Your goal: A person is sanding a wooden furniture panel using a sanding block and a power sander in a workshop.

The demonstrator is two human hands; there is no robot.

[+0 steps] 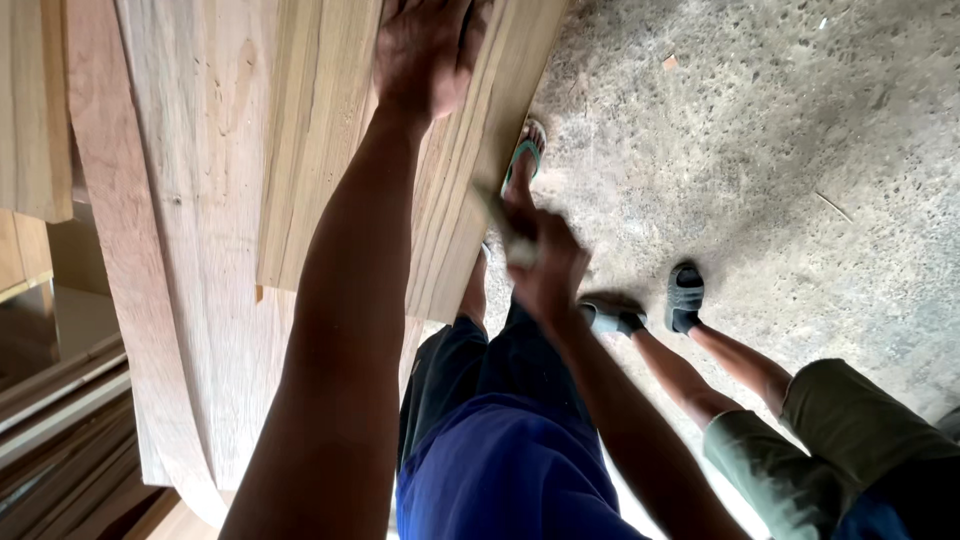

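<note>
My left hand (425, 50) rests flat on a stack of pale wooden planks (320, 150), fingers spread over their top face near the upper edge of the view. My right hand (545, 265) is lower and to the right, blurred, closed around a small flat greyish piece (503, 225) that it holds against the edge of the planks. My blue shirt and dark shorts (490, 420) show below, and my foot in a green sandal (525, 150) stands beside the planks.
More boards (35, 110) lie at the left, with long strips (60, 400) stacked below them. A rough concrete floor (780, 130) spreads to the right. Another person's legs in olive shorts and dark sandals (685, 300) stand close at the right.
</note>
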